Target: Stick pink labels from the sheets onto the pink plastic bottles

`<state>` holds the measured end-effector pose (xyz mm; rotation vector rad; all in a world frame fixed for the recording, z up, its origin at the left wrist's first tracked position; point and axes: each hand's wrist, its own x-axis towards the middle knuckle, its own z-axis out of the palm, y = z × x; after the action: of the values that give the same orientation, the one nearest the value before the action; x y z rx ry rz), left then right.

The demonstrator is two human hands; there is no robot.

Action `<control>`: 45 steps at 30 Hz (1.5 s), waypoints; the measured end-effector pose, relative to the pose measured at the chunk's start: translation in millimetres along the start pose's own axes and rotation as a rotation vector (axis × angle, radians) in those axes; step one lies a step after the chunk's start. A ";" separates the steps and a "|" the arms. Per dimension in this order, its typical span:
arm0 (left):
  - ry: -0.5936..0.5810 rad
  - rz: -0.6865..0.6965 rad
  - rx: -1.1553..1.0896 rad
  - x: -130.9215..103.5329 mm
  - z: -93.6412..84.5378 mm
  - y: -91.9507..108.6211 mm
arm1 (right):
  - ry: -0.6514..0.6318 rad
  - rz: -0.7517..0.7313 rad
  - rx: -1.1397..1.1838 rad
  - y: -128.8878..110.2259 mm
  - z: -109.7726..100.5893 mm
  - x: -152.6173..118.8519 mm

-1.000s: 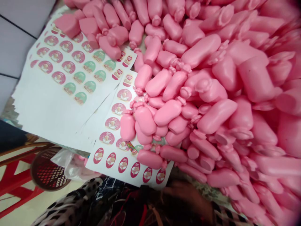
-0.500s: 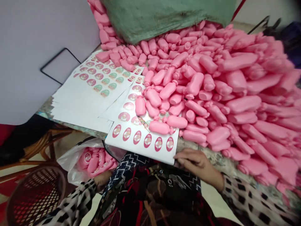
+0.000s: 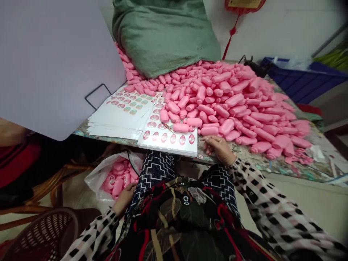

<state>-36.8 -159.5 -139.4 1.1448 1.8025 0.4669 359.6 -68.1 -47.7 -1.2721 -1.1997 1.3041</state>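
At the front edge of the table my right hand [image 3: 217,148] is curled, with thumb and forefinger close together just right of a sheet of oval stickers [image 3: 174,148]. Whatever it pinches, if anything, is too small to make out. My left hand [image 3: 125,199] hangs low beside my left thigh, close to a clear plastic bag [image 3: 95,175] of pink bottles; its fingers are mostly hidden. Some bottles in that bag [image 3: 117,186] carry oval labels. A big heap of unlabelled pink bottles [image 3: 228,101] covers the table and overlaps the sheet's back part.
More sticker sheets [image 3: 114,123] lie fanned to the left. Behind the heap rests a green sack [image 3: 168,36]. A pale panel [image 3: 59,65] stands at left, with part of another person beyond it. There is a brown basket [image 3: 54,232] below and a blue crate [image 3: 301,79] at back right.
The view has tilted up and drawn back, showing the wall and crate. My right hand has come off the sheet's corner and its fingers have curled. My left hand stays low by the bag.
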 end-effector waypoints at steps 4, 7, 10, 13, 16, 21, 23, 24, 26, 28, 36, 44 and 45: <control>0.024 -0.045 0.042 4.3 0.1 -15.5 | 0.025 -0.022 -0.072 0.9 3.2 0.1; 0.059 -0.041 0.057 5.6 7.6 -22.8 | 0.035 -0.031 -0.098 1.8 4.8 -0.1; 0.088 -0.010 0.063 5.3 13.8 -20.3 | 0.053 -0.038 -0.125 2.2 6.0 -0.3; 0.112 0.031 0.064 4.3 14.8 -10.3 | 0.070 -0.047 -0.155 0.9 7.7 -0.4; 0.134 0.065 0.049 3.8 13.3 -1.9 | 0.083 -0.050 -0.195 -1.2 9.4 -0.1; 0.124 0.095 -0.036 5.4 11.6 -3.1 | 0.118 -0.055 -0.293 -2.8 11.3 -1.5; 0.121 0.101 -0.072 6.4 10.2 -5.1 | 0.140 -0.064 -0.352 -3.8 14.1 -3.2; 0.121 0.103 -0.089 7.1 9.1 -5.6 | 0.152 -0.073 -0.386 -5.1 16.6 -3.7; 0.115 0.095 -0.138 9.4 6.0 -4.6 | 0.179 -0.099 -0.443 -10.3 25.0 -3.3; 0.098 0.076 -0.212 13.3 2.5 -0.6 | 0.187 -0.179 -0.547 -20.4 38.1 0.8; 0.119 0.144 -0.268 26.9 -7.9 37.7 | -0.077 -0.691 -1.459 -75.7 115.1 59.9; 0.084 0.154 -0.176 28.6 -7.0 45.7 | -0.280 -0.591 -1.619 -70.6 150.2 92.4; 0.074 0.161 -0.154 28.2 -8.0 45.8 | -0.298 -0.611 -1.611 -70.2 150.8 92.6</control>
<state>-24.4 -111.5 -117.1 1.1824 1.7112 0.7391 204.4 24.8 11.5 -1.4308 -2.7697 -0.1894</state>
